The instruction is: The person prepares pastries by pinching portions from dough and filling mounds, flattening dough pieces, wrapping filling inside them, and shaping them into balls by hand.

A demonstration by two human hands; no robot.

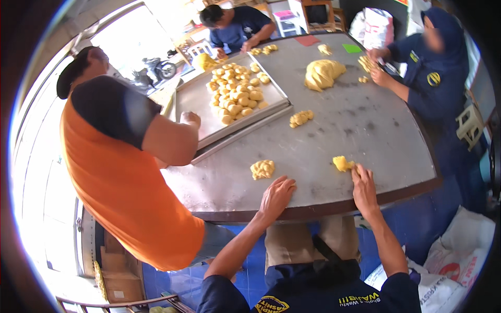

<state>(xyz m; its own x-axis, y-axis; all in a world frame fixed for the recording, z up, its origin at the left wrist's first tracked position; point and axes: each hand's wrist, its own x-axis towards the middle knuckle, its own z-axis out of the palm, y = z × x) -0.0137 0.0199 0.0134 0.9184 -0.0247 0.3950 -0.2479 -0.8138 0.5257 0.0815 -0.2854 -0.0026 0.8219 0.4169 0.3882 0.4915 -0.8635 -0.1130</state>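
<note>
Hand, right (364, 187): palm down, fingers mostly extended and slightly bent, no closed grip; fingertips at the right edge of a small bright-yellow dough piece (342, 164), on the table's near right part. Whether thumb meets dough cannot be told.

Hand, left (277, 198): open, palm down, fingers loosely spread, resting at the table's near edge; nothing seen in it. Nearest item: lumpy dough clump (262, 169), just beyond, slightly left, apart from the fingers.

Table (376, 133): grey metal top, dark rim. Farther in, one knobbly dough cluster (301, 119); beyond, to the right, one large smooth dough mound (323, 74).

Tray (194, 101): metal, far left, bearing many rounded dough balls (240, 94), some piled.

Persons, three: orange-vested person (122, 167), left; person in dark blue (433, 68), far right; bent person (237, 28), far side.
</note>
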